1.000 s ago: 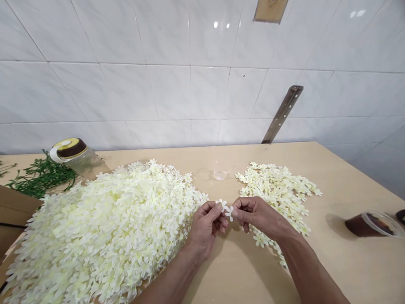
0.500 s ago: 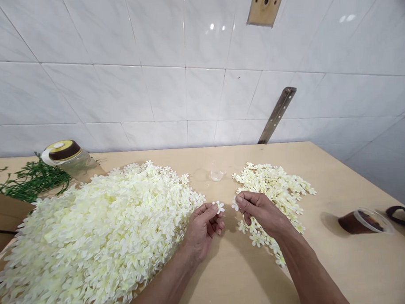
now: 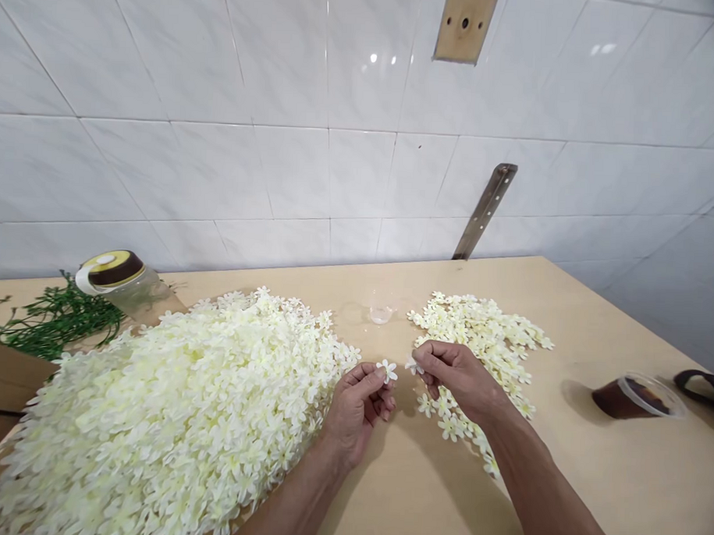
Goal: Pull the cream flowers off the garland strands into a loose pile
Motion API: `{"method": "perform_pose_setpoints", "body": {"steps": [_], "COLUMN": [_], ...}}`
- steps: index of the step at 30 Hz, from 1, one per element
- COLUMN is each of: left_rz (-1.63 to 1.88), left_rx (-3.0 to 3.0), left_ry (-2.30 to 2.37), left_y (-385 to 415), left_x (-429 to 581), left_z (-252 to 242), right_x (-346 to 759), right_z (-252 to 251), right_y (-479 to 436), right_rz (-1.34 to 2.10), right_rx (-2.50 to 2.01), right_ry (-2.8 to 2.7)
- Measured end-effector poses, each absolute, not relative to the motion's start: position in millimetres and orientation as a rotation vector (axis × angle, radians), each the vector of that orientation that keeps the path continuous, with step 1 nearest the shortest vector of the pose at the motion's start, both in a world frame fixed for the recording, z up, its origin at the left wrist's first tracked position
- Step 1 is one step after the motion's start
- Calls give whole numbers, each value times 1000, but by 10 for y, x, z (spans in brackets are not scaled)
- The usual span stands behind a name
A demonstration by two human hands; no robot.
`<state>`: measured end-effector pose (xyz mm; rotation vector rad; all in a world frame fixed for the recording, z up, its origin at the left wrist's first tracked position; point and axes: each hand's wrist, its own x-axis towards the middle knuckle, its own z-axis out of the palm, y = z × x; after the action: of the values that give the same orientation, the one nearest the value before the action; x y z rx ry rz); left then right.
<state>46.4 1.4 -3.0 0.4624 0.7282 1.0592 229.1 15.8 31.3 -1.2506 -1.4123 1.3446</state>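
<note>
My left hand [image 3: 361,408] pinches a small white artificial flower [image 3: 387,371] between thumb and forefinger, with its petals facing up. Across a narrow gap, my right hand [image 3: 455,378] holds another white flower [image 3: 414,366] at its fingertips, partly covered by the fingers. To the left spreads a large heap of cream-white flower heads [image 3: 200,402], close beside my left wrist. A smaller, flatter scatter of the same flowers [image 3: 484,326] lies behind and under my right hand.
A small clear dish [image 3: 381,314] stands behind my hands. Green artificial stems [image 3: 62,320] and a lidded clear jar [image 3: 139,291] are at the left back, near a cardboard box [image 3: 10,396]. A cup of dark drink [image 3: 637,396] and a black strap [image 3: 701,385] sit at the right.
The flower in my right hand has turned to a flatter angle at the fingertips. Both hands stay nearly in place; the camera view has tilted slightly upward.
</note>
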Motion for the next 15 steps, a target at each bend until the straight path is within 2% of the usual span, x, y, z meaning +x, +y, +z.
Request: {"method": "perform_pose_setpoints", "body": {"steps": [15], "left_rz": [1047], "left_rx": [464], "left_ry": [702], "left_y": [10], "left_x": [463], "left_z": [-52], "right_x": [2265], "right_z": [280], "right_y": [161], "right_rz": [1297], "right_rx": [-1330], "right_ry": [-1455]}}
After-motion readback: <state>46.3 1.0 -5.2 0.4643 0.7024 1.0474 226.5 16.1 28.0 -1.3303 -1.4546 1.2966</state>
